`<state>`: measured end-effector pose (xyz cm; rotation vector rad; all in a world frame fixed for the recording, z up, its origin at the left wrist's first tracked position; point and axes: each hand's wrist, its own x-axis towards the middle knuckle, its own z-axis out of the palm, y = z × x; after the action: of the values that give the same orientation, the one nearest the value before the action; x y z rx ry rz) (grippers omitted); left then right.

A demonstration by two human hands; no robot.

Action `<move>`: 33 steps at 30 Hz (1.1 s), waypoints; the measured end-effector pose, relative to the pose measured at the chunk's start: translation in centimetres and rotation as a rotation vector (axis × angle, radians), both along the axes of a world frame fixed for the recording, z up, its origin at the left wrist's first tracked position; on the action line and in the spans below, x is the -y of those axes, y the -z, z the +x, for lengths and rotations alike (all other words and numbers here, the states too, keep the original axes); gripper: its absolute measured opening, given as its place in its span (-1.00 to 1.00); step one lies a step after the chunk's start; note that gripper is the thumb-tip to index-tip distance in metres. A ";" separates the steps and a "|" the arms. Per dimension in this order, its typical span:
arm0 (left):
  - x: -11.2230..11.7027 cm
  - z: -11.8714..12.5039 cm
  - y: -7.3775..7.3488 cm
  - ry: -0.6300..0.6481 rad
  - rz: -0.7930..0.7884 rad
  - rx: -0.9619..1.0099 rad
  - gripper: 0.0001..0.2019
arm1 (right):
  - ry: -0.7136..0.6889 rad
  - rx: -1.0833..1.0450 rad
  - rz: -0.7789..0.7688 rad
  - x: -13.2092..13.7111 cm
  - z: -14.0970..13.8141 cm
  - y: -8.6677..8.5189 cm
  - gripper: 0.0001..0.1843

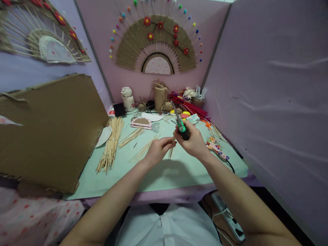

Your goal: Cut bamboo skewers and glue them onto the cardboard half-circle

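Observation:
My right hand [191, 140] is closed round a cutting tool [181, 127] with a green and black handle, its long grey metal blade pointing up and away. Just left of it, my left hand [160, 148] pinches a few thin bamboo sticks [171, 153], which hang down over the table between the hands. Whether the right fingers also touch these sticks I cannot tell. Loose bamboo sticks [143, 150] lie left of my left hand, and another small pile [132, 136] sits beyond them. Farther left rests a thick tied bundle of sticks [110, 147].
A large cardboard sheet [51, 133] stands along the left edge. A flower-patterned glue gun [216, 149] lies at right with its cord. At the back are a white jar [127, 99], a twine spool [160, 97] and red pipe cleaners [191, 105]. A decorated fan [133, 41] hangs behind.

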<state>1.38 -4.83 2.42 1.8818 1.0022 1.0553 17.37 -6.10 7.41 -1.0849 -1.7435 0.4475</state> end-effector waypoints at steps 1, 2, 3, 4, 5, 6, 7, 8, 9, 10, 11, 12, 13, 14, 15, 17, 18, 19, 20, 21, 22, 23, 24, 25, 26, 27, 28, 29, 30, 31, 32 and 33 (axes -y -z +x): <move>0.0 0.1 -0.2 -0.010 0.019 0.003 -0.82 | -0.003 -0.002 -0.005 0.0 -0.1 0.0 -0.84; 0.0 0.1 -0.3 -0.016 0.037 0.003 -0.83 | -0.004 -0.004 -0.008 0.1 -0.1 -0.1 -0.84; 0.0 0.2 -0.3 -0.018 0.054 0.001 -0.84 | -0.005 -0.006 -0.008 0.2 -0.1 -0.1 -0.83; 0.0 0.2 -0.3 -0.016 0.071 -0.001 -0.84 | -0.010 -0.009 -0.006 0.2 -0.2 -0.1 -0.83; 0.1 0.2 -0.3 -0.011 0.085 -0.005 -0.84 | -0.017 -0.012 -0.005 0.2 -0.1 -0.1 -0.83; 0.2 0.2 -0.2 -0.005 0.095 -0.008 -0.85 | -0.025 -0.015 -0.004 0.2 -0.1 0.0 -0.83; 0.3 0.2 -0.2 0.004 0.101 -0.010 -0.85 | -0.031 -0.017 -0.006 0.2 -0.1 0.0 -0.83; 0.4 0.2 -0.2 0.012 0.099 -0.009 -0.86 | -0.033 -0.020 -0.010 0.2 -0.1 0.1 -0.83; 0.5 0.2 -0.2 0.018 0.092 -0.003 -0.87 | -0.033 -0.022 -0.016 0.2 -0.1 0.1 -0.84; 0.6 0.2 -0.1 0.025 0.081 0.003 -0.87 | -0.032 -0.023 -0.022 0.2 0.0 0.2 -0.85; 0.6 0.2 -0.1 0.031 0.069 0.010 -0.88 | -0.033 -0.023 -0.027 0.2 0.0 0.2 -0.85; 0.6 0.2 -0.1 0.036 0.058 0.015 -0.89 | -0.037 -0.023 -0.031 0.2 0.0 0.2 -0.85; 0.6 0.2 -0.1 0.042 0.051 0.018 -0.90 | -0.044 -0.020 -0.034 0.2 0.0 0.2 -0.85; 0.6 0.3 0.0 0.049 0.047 0.020 -0.91 | -0.050 -0.017 -0.035 0.3 0.0 0.1 -0.85; 0.6 0.3 0.1 0.058 0.044 0.021 -0.91 | -0.056 -0.014 -0.034 0.4 0.0 0.0 -0.84; 0.7 0.3 0.2 0.065 0.043 0.029 -0.90 | -0.064 -0.006 -0.028 0.5 -0.1 -0.1 -0.83; 0.7 0.3 0.3 0.062 0.047 0.033 -0.90 | -0.068 -0.003 -0.023 0.6 -0.1 -0.2 -0.83; 0.8 0.3 0.4 0.056 0.055 0.035 -0.90 | -0.073 -0.001 -0.017 0.7 -0.1 -0.3 -0.82; 0.8 0.3 0.4 0.046 0.068 0.036 -0.89 | -0.079 0.000 -0.013 0.7 -0.1 -0.3 -0.82; 0.8 0.3 0.5 0.036 0.084 0.034 -0.89 | -0.084 0.000 -0.010 0.7 -0.1 -0.3 -0.82; 0.9 0.3 0.6 0.030 0.099 0.030 -0.89 | -0.087 -0.001 -0.007 0.8 -0.2 -0.3 -0.81; 0.9 0.3 0.6 0.026 0.111 0.027 -0.88 | -0.089 0.000 -0.006 0.8 -0.2 -0.2 -0.81; 0.8 0.3 0.7 0.028 0.117 0.026 -0.88 | -0.089 0.004 -0.008 0.8 -0.2 -0.1 -0.81; 0.8 0.3 0.8 0.034 0.119 0.030 -0.87 | -0.089 0.010 -0.012 0.7 -0.2 0.0 -0.80; 0.7 0.2 0.9 0.044 0.116 0.037 -0.86 | -0.089 0.015 -0.013 0.7 -0.1 0.0 -0.78; 0.6 0.2 1.0 0.057 0.106 0.048 -0.85 | -0.084 0.021 -0.016 0.7 0.0 0.0 -0.75; 0.6 0.2 1.2 0.073 0.089 0.067 -0.84 | -0.076 0.027 -0.021 0.8 0.2 0.0 -0.72; 0.5 0.2 1.3 0.090 0.066 0.090 -0.82 | -0.068 0.036 -0.029 0.8 0.5 -0.2 -0.69; 0.4 0.2 1.4 0.106 0.039 0.115 -0.81 | -0.054 0.048 -0.042 0.9 0.9 -0.4 -0.66; 0.4 0.2 1.5 0.116 0.012 0.142 -0.80 | -0.034 0.069 -0.061 1.0 1.4 -0.6 -0.63; 0.4 0.2 1.6 0.120 -0.013 0.166 -0.79 | -0.010 0.101 -0.087 1.1 1.9 -0.9 -0.60; 0.4 0.2 1.6 0.119 -0.031 0.183 -0.79 | 0.019 0.142 -0.116 1.2 2.5 -1.1 -0.57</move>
<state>1.63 -5.19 0.77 1.7615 0.7883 1.1127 19.91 -7.35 8.51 -1.2400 -1.8487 0.4744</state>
